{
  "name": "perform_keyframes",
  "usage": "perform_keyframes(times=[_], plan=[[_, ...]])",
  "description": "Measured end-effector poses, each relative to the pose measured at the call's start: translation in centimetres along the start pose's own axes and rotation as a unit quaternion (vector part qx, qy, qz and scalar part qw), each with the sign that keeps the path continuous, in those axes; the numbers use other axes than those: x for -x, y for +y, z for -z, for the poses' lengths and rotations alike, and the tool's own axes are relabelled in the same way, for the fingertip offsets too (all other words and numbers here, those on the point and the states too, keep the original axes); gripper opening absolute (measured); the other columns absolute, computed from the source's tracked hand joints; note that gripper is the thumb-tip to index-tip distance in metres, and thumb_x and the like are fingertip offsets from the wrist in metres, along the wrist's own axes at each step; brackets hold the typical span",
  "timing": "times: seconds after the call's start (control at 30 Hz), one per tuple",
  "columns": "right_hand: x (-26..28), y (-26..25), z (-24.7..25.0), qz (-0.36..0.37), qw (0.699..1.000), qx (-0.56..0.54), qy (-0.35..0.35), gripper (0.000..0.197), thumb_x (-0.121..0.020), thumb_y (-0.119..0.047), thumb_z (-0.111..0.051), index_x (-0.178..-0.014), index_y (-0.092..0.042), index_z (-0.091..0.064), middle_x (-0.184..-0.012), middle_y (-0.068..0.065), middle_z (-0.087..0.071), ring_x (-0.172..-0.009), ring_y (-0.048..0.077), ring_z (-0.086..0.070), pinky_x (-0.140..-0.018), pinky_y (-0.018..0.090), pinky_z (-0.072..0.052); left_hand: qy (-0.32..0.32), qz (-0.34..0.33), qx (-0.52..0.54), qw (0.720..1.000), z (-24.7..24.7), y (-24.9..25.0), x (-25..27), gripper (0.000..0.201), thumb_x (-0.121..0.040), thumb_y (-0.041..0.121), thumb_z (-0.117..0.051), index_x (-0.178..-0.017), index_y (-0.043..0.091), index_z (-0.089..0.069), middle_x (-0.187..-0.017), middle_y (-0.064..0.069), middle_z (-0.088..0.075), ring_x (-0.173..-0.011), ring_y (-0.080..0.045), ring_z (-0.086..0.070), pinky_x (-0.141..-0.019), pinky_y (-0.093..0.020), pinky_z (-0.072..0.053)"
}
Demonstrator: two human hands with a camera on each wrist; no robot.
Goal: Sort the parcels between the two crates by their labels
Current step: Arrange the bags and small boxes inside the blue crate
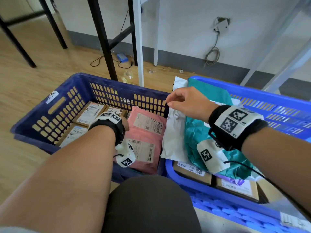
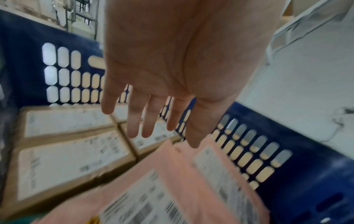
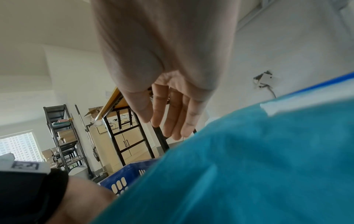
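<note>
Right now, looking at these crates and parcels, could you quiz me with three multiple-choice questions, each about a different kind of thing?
1. Where do the pink mailer bags lie?
A. In the dark blue crate
B. On the floor
C. In the bright blue crate

2. What colour is the big crumpled bag under the right wrist?
A. Yellow
B. Teal
C. Black

3. How is the left hand?
A. Gripping a box
B. Pinching a pink bag
C. Open, holding nothing

Answers:
1. A: they rest inside the dark blue crate, beside cardboard boxes.
2. B: it is teal, lying in the bright blue crate.
3. C: the left wrist view shows straight fingers above the parcels, touching none.
</note>
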State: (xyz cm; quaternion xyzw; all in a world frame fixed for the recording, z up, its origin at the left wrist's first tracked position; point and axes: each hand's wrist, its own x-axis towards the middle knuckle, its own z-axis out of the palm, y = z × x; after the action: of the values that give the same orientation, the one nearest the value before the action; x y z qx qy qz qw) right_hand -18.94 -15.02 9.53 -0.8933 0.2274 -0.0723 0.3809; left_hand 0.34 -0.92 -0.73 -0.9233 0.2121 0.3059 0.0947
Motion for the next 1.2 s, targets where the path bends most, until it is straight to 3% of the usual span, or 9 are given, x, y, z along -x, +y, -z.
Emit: perform_keyframes(times=[0.07,0.17,0.33,0.4,0.47,0.6,0.73,0.87,1.2], plan=[[0.6,-0.2,1.2,0.018,1.000,0.020,0.015,0.010,-0.088,-0.016,-0.063,-0.093,-0.022,-0.069,-0.090,-0.006,-0.068,-0.086,0.010,-0.063,-0.081,0.022,-0.050,0.014,-0.025,-0.053,0.998,2.0,0.4,0.5,0.049,-0.083,0.041,-0.065,-0.127,0.020,-0.056,-0.126,-0.007,-0.058,-0.106,-0.026,-0.056,-0.091,-0.034,-0.048],[1.7,0.2,3.3,0.028,0.997,0.065,0.041,0.012,-0.087,-0.013,-0.061,-0.093,-0.019,-0.069,-0.093,-0.002,-0.069,-0.088,0.013,-0.064,-0.085,0.024,-0.050,0.050,-0.061,-0.106,0.991,5.0,2.1,1.7,0.032,-0.078,0.042,-0.068,-0.103,0.021,-0.063,-0.085,-0.003,-0.059,-0.082,-0.023,-0.058,-0.075,-0.030,-0.050],[5.0,2.3,7.7,0.004,0.982,0.165,0.089,0.018,-0.086,-0.011,-0.059,-0.102,-0.013,-0.068,-0.099,0.000,-0.068,-0.092,0.016,-0.062,-0.082,0.022,-0.043,0.098,-0.119,-0.068,0.986,9.0,9.7,1.2,0.068,-0.027,0.054,-0.083,-0.074,0.010,-0.060,-0.068,-0.010,-0.057,-0.063,-0.023,-0.058,-0.080,-0.037,-0.054],[6.7,3.8,9.5,-0.017,0.975,0.193,0.105,0.020,-0.086,-0.011,-0.060,-0.104,-0.012,-0.068,-0.102,0.003,-0.068,-0.097,0.021,-0.063,-0.088,0.028,-0.046,0.162,-0.170,-0.074,0.969,10.2,12.5,7.8,0.027,-0.061,0.032,-0.069,-0.069,0.012,-0.054,-0.069,-0.010,-0.059,-0.067,-0.026,-0.062,-0.076,-0.041,-0.055],[8.5,5.7,11.0,-0.048,0.970,0.207,0.122,0.021,-0.085,-0.011,-0.060,-0.105,-0.011,-0.068,-0.105,0.005,-0.069,-0.101,0.025,-0.063,-0.090,0.032,-0.046,0.218,-0.238,-0.039,0.946,10.5,15.1,13.6,0.012,-0.069,0.022,-0.056,-0.068,0.010,-0.051,-0.069,-0.007,-0.061,-0.068,-0.027,-0.065,-0.070,-0.036,-0.055],[12.8,9.8,13.7,-0.134,0.952,0.242,0.128,0.023,-0.085,-0.013,-0.058,-0.106,-0.012,-0.066,-0.110,0.007,-0.067,-0.106,0.029,-0.060,-0.089,0.033,-0.045,0.216,-0.337,0.012,0.916,8.5,21.0,20.8,0.012,-0.082,0.021,-0.056,-0.081,0.010,-0.053,-0.080,-0.008,-0.060,-0.077,-0.027,-0.062,-0.065,-0.029,-0.044],[17.4,14.1,16.7,-0.220,0.927,0.286,0.105,0.026,-0.086,-0.019,-0.056,-0.111,-0.018,-0.063,-0.116,0.007,-0.064,-0.109,0.027,-0.059,-0.090,0.034,-0.046,0.196,-0.397,0.033,0.896,4.9,26.9,22.7,0.039,-0.084,0.022,-0.059,-0.122,0.011,-0.058,-0.123,-0.012,-0.062,-0.113,-0.031,-0.059,-0.094,-0.037,-0.049],[21.4,18.4,19.0,-0.280,0.906,0.297,0.107,0.026,-0.083,-0.020,-0.056,-0.108,-0.022,-0.063,-0.118,0.005,-0.064,-0.110,0.026,-0.060,-0.093,0.034,-0.047,0.162,-0.424,0.002,0.891,1.9,31.2,23.7,0.036,-0.088,0.023,-0.057,-0.122,0.011,-0.057,-0.118,-0.012,-0.063,-0.107,-0.031,-0.060,-0.088,-0.036,-0.051],[24.0,27.0,18.1,-0.397,0.866,0.303,0.021,0.033,-0.091,-0.025,-0.055,-0.122,-0.017,-0.057,-0.126,0.005,-0.059,-0.118,0.025,-0.055,-0.089,0.028,-0.043,0.108,-0.422,-0.021,0.900,-3.0,37.8,22.6,0.042,-0.089,0.029,-0.056,-0.129,0.018,-0.051,-0.131,-0.007,-0.053,-0.123,-0.029,-0.050,-0.105,-0.045,-0.035]])
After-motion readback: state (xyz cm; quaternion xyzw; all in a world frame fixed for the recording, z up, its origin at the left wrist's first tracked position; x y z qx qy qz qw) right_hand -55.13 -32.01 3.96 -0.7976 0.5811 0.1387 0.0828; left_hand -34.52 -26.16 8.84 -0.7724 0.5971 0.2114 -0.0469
